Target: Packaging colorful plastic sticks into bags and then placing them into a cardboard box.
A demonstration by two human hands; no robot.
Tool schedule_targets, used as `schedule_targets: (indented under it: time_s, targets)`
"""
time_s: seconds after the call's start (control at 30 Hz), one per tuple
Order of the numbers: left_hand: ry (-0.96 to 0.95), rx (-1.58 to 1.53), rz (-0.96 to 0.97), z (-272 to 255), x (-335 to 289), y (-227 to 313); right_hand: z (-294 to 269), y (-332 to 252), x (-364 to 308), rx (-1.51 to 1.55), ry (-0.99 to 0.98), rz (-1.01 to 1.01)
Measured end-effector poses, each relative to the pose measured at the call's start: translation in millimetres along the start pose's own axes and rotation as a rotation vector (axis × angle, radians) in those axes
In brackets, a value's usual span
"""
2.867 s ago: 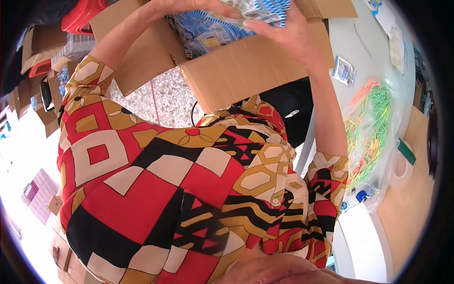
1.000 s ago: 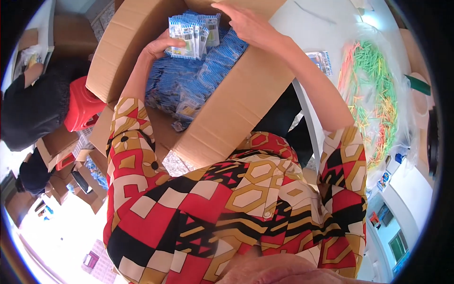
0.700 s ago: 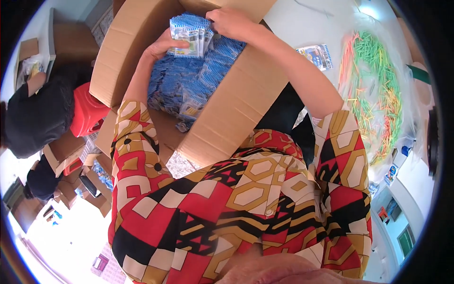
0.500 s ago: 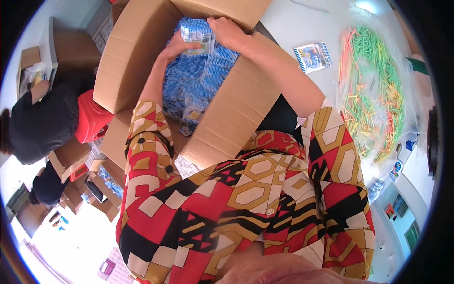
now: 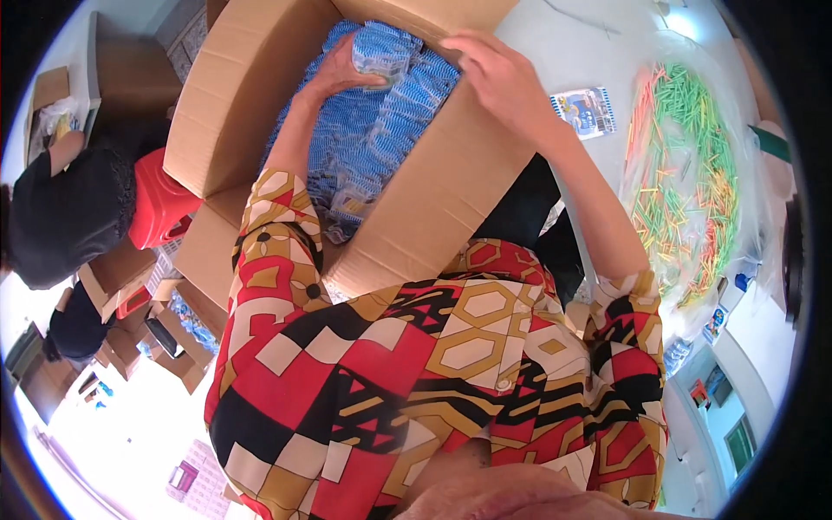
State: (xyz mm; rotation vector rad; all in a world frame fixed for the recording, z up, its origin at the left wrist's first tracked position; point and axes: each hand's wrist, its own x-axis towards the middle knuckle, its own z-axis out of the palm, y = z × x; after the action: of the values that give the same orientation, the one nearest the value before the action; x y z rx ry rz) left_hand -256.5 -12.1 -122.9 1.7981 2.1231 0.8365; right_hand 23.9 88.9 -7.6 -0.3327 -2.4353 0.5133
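A pale worktop (image 5: 572,61) runs up the right side of a bright, cluttered workroom, next to an open cardboard box (image 5: 433,195). Inside the box, close to its far edge, a small stack of packets (image 5: 386,48) in blue-and-white wrappers is clamped in the left hand (image 5: 338,71), the thumb across its near face. Around and under it lie many more blue packets (image 5: 347,130). The right hand (image 5: 501,82) is over the box's right edge, its fingers bent; I cannot tell whether fingertips and thumb meet. A single packet (image 5: 585,113) lies on the worktop near its left edge, and farther right is a clear bag (image 5: 685,173) of green, yellow and orange sticks. Beyond the box's left side are a red stool (image 5: 160,204) and a person in black (image 5: 69,212).
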Motion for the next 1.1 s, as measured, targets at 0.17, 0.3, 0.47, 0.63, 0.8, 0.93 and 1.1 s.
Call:
schedule_targets:
  time_s: [0.17, 0.3, 0.47, 0.63, 0.8, 0.93, 1.1]
  targets:
    - [-0.009, -0.228, -0.035, -4.0, -2.9, 10.2, -46.2, 13.4, -35.8, 0.081, 0.006, 0.088]
    - [0.184, -0.478, -0.056, 14.9, -8.1, 8.1, -63.0, 18.2, -50.7, 0.111, -0.051, 0.290]
    - [0.354, -0.651, -0.134, 35.7, -2.4, 13.6, -68.2, 13.5, -56.9, 0.121, -0.083, 0.365]
    - [0.337, -0.653, -0.184, 46.4, -4.5, 33.7, -66.4, 16.3, -64.9, 0.125, -0.089, 0.408]
    - [0.344, -0.951, -0.207, 34.8, -1.4, 23.7, -70.1, 10.6, -65.1, 0.146, -0.079, 0.401]
    - [0.457, -0.479, -0.134, 54.9, 4.5, -16.3, -71.1, 10.5, -67.8, 0.240, -0.025, 0.391]
    - [0.114, -1.537, 0.029, 17.8, 11.1, -11.8, -85.6, 16.7, -84.8, 0.213, -0.002, 0.480]
